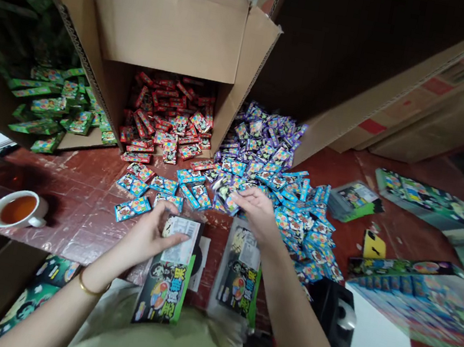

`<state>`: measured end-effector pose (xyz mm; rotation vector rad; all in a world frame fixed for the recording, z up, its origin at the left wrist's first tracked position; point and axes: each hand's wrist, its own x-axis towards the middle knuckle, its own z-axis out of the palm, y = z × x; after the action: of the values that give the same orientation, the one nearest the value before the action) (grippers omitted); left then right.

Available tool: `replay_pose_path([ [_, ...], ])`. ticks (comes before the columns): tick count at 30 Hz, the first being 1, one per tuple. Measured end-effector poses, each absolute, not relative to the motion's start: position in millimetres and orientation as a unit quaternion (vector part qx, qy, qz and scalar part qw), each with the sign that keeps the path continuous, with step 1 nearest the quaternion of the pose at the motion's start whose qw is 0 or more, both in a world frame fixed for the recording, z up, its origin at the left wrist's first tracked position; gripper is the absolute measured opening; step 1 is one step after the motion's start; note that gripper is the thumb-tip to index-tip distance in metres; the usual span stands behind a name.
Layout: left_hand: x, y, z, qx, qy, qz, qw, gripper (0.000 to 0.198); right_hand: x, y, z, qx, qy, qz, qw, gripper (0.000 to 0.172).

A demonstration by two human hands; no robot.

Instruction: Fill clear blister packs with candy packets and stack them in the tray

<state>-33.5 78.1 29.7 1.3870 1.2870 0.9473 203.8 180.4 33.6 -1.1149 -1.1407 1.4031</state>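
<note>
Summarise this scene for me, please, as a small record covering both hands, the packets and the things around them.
Left hand: holds a black-and-green pouch, thumb on its front
Right hand: pinches at least one purple packet
Green packets: in the left box
Red packets: mostly in the middle box
Blue packets: loose on the red-brown table
Pouch stack: right of the held pouch
White cup: at left, holding reddish-brown liquid
Black tape dispenser: at right
</note>
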Motion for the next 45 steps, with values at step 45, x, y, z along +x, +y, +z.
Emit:
replay_pose_path([
  [45,-73.3,52.5,-1.0,0.268,0.526,0.576,0.565,0.048,5.8,324.8,25.3,-0.347,-0.877,0.275,0.189,0.016],
])
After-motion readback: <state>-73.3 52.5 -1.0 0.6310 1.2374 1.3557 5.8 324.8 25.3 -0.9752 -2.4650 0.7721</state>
